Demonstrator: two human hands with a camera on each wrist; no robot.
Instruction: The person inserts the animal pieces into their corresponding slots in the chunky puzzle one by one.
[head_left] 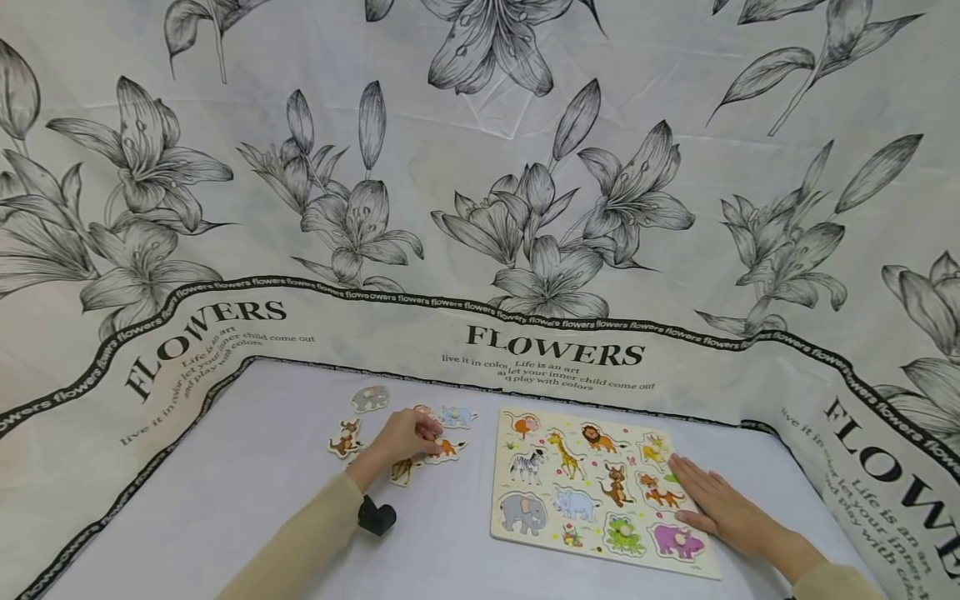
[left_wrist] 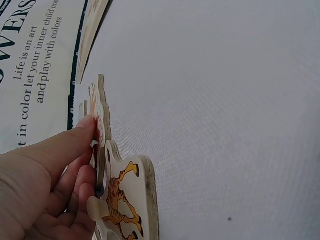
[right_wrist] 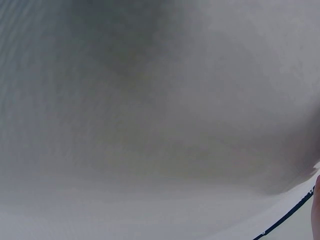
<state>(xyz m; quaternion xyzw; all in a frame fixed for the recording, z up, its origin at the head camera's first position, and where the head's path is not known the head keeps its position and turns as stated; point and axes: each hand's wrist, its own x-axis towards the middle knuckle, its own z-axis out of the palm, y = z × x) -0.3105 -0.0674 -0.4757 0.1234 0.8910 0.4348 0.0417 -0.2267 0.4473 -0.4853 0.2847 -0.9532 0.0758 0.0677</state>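
My left hand point(head_left: 403, 438) reaches over a loose group of animal puzzle pieces. Its thumb and fingers pinch an orange tiger puzzle piece point(head_left: 450, 451). Beside the hand lies a giraffe piece point(head_left: 402, 472), whose small knob shows in the left wrist view on the giraffe piece point(left_wrist: 122, 205). A blue rhino piece point(head_left: 457, 416) and a partly covered pink piece point(head_left: 423, 410) are just beyond the fingers. My right hand point(head_left: 723, 508) rests with straight fingers on the right edge of a wooden animal puzzle board point(head_left: 551, 540). The right wrist view is mostly blurred cloth.
A grey elephant piece point(head_left: 371, 399) and a kangaroo piece point(head_left: 345, 438) lie left of the left hand. White cloth point(head_left: 247, 467) covers the table. Behind it rises a flower-printed curtain point(head_left: 375, 333) with a black lettered border.
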